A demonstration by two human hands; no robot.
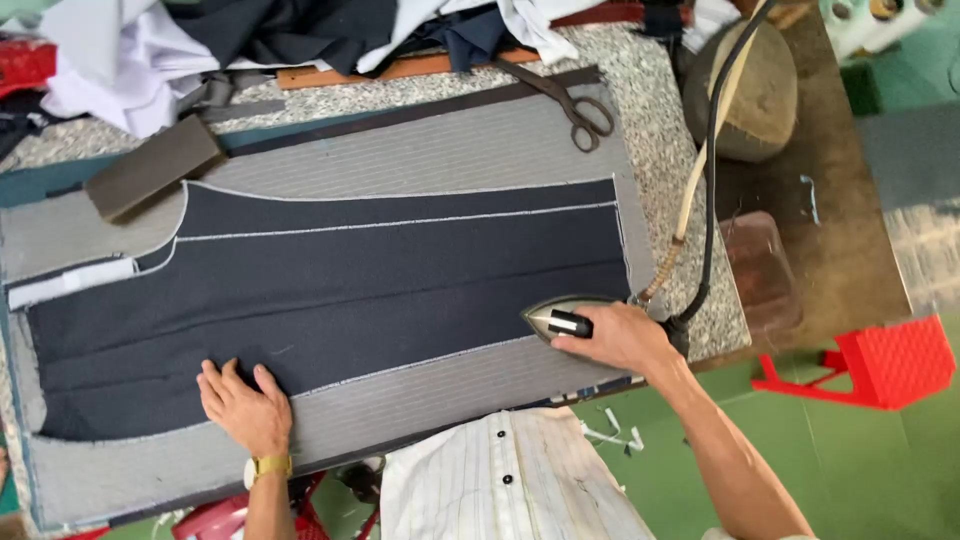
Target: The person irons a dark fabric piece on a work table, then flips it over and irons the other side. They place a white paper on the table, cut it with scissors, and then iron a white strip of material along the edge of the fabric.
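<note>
The iron [560,318] is grasped by the right hand [612,340] at the dark fabric's [380,290] near right edge. The left hand [243,408], released, is pressed flat on the near left. Scorching could be caused if the iron is left resting in 1 place.

Tailoring workshop, padded pressing table [420,150], steam iron [560,318], shears [570,105], heaped fabric pieces [130,50]

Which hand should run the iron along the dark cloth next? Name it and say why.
Right. The right hand already grips the iron at the dark cloth's edge; the left hand lies flat, holding the cloth down.
</note>
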